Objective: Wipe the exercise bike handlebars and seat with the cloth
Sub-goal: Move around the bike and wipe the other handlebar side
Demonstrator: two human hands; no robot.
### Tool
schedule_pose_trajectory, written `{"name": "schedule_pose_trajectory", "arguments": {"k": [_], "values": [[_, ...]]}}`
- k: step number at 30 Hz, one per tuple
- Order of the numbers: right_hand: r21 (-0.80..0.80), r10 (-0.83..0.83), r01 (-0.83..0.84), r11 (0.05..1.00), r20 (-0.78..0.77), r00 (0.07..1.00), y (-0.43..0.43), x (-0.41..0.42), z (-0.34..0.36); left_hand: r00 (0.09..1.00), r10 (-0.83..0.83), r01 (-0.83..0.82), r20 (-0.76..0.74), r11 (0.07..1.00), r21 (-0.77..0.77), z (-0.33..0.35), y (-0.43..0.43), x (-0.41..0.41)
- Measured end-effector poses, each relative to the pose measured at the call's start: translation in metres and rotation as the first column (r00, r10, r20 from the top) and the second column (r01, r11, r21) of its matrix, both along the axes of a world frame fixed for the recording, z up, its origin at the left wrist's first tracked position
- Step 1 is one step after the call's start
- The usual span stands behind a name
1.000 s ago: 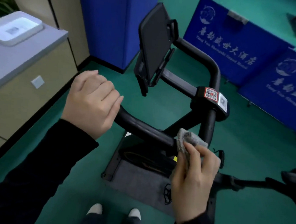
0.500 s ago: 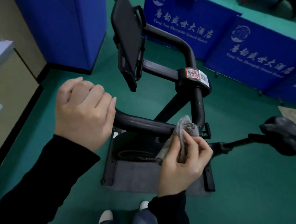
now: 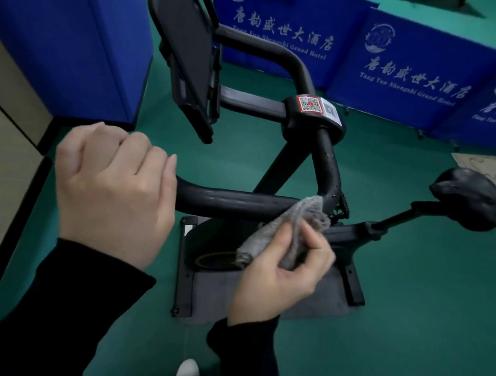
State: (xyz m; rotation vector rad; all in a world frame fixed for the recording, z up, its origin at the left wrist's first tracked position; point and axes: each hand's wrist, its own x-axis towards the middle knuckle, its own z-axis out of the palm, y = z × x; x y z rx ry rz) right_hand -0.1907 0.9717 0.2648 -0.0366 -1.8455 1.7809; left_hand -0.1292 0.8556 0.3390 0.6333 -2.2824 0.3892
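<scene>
Your left hand (image 3: 111,192) hides the handlebar (image 3: 233,203) end it grips; your right hand (image 3: 281,271) covers part of the cloth (image 3: 292,223).

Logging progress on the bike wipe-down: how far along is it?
Done: nothing shows as finished; a wiped bar looks no different. In hand: the right hand presses the grey cloth to the near handlebar at its bend, while the left hand grips that bar's end. Left: the far handlebar and the seat, which stands apart from both hands.
</scene>
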Motion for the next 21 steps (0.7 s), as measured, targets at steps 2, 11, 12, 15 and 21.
{"name": "schedule_pose_trajectory", "arguments": {"k": [2, 11, 12, 15, 21], "values": [[-0.015, -0.026, 0.027, 1.000, 0.015, 1.000, -0.002, -0.001, 0.001, 1.000, -0.008, 0.008, 0.000, 0.999, 0.053, -0.001, 0.001, -0.001], [0.277, 0.267, -0.241, 0.930, -0.062, 0.962, 0.010, 0.003, 0.019, 0.998, -0.065, 0.062, 0.017, 0.993, 0.105, -0.001, -0.001, 0.000], [0.275, 0.234, -0.213, 0.938, -0.043, 0.971, 0.017, -0.005, 0.020, 0.998, -0.057, 0.056, 0.006, 0.994, 0.095, -0.001, 0.000, 0.000], [0.263, 0.209, -0.192, 0.946, -0.038, 0.977, 0.012, -0.006, 0.023, 0.999, -0.014, 0.019, -0.043, 0.993, 0.113, -0.004, 0.002, -0.003], [0.376, 0.456, -0.379, 0.846, -0.143, 0.878, -0.016, 0.026, 0.019, 0.998, -0.024, 0.030, -0.058, 0.994, 0.108, -0.007, -0.001, -0.004]]}}
